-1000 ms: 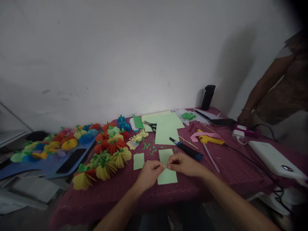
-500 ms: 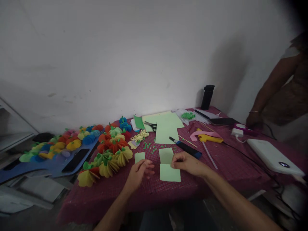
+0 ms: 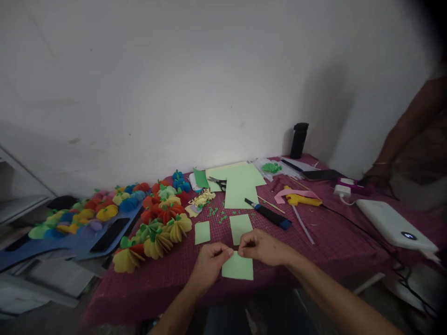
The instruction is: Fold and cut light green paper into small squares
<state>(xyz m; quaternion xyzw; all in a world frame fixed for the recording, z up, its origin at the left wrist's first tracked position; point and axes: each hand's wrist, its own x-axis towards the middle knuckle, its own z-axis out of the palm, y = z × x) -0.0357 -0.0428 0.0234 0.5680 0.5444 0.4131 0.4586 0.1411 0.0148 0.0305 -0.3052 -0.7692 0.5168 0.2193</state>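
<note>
Near the front edge of the table, a light green paper square (image 3: 238, 267) is pinched along its far edge by both hands. My left hand (image 3: 209, 263) closes thumb and fingers at that edge, and my right hand (image 3: 261, 246) does the same just beside it. Behind my right hand lies another green paper piece (image 3: 240, 225). A smaller green paper piece (image 3: 202, 232) rests flat beyond my left hand. Farther back sit larger green sheets (image 3: 242, 190), with scissors (image 3: 220, 183) lying on them.
Folded paper pumpkins (image 3: 157, 239) crowd the left. A utility knife (image 3: 268, 215), a yellow glue gun (image 3: 302, 200), a pink strip (image 3: 295, 192) and a white power bank (image 3: 394, 225) lie to the right. A black bottle (image 3: 299, 141) stands behind; a person's arm (image 3: 401, 125) is at far right.
My left hand has moved right and closed on the paper beside my right hand. The held square has come nearer to me and slightly left. The other person's arm has shifted right.
</note>
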